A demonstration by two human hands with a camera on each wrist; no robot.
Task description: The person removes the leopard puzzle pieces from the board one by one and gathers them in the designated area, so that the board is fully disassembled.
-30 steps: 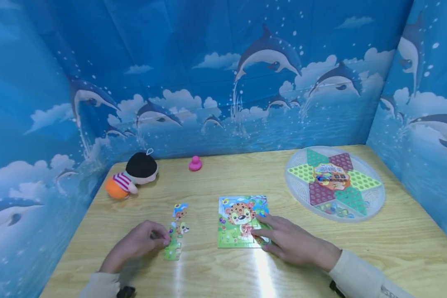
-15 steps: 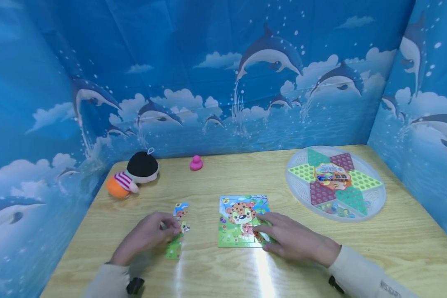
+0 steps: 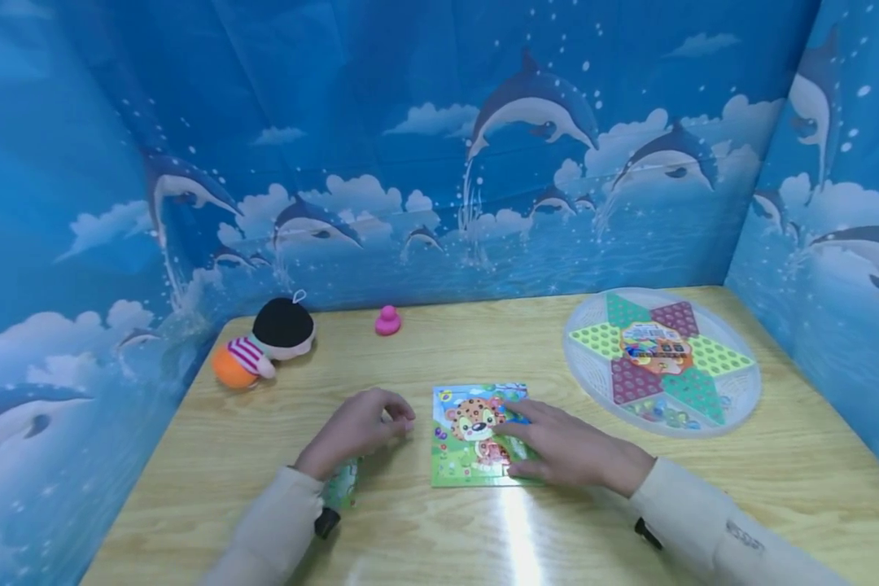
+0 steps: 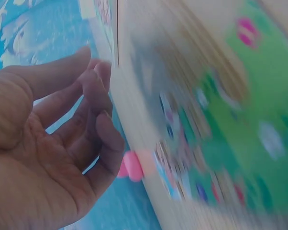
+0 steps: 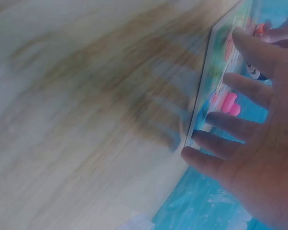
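My left hand (image 3: 362, 427) hovers between the loose puzzle pieces and the leopard puzzle (image 3: 454, 468). Its fingers bend loosely, and no piece shows between thumb and fingertips in the left wrist view. Beneath that wrist lie green jigsaw pieces (image 3: 343, 484), partly hidden by the sleeve; the left wrist view shows these pieces (image 4: 273, 139) blurred. With fingers spread, my right hand (image 3: 567, 443) lies over the right side of the square puzzle, covering part of its picture. In the right wrist view, its fingertips reach the edge of the puzzle board (image 5: 211, 72).
A doll (image 3: 267, 342) with a black cap lies at the back left. Near the back edge stands a small pink toy (image 3: 388, 321). The round star-patterned game board (image 3: 579, 313), holding several glass marbles (image 3: 670, 417), sits at the right. A dolphin-printed curtain (image 3: 381, 89) surrounds the table.
My left hand has moved rightward and away from me, from the loose pieces toward the puzzle. My right hand has shifted slightly farther up along the puzzle's right side.
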